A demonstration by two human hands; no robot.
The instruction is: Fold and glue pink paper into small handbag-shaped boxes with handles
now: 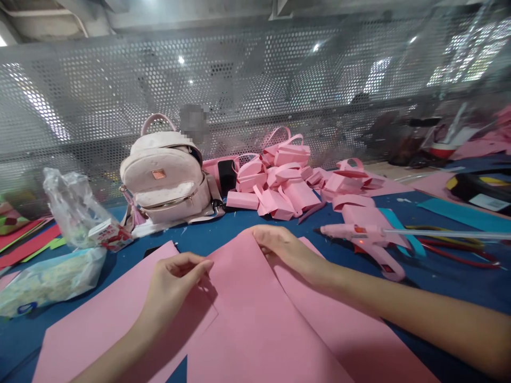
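A pink paper sheet (243, 298) is raised before me, slightly curved and tilted up from the table. My right hand (285, 250) grips its far top edge, fingers partly hidden behind the paper. At the sheet's left edge, the thumb and forefinger of my left hand (179, 274) are pinched together on the paper. Another pink sheet (91, 319) lies flat beneath my left hand, and more pink paper (343, 324) spreads under my right forearm. To the right of my right hand lies a pink glue gun (365, 232) with a small lit orange light and a clear glue stick in its back.
Folded pink paper baskets (279, 181) are piled at the back beside a pale backpack (163, 178) and a dark phone (227, 176). Plastic bags (51, 282) and a small box (109, 234) sit left. Red-handled scissors or pliers (459, 252) and teal strips (463, 213) lie right.
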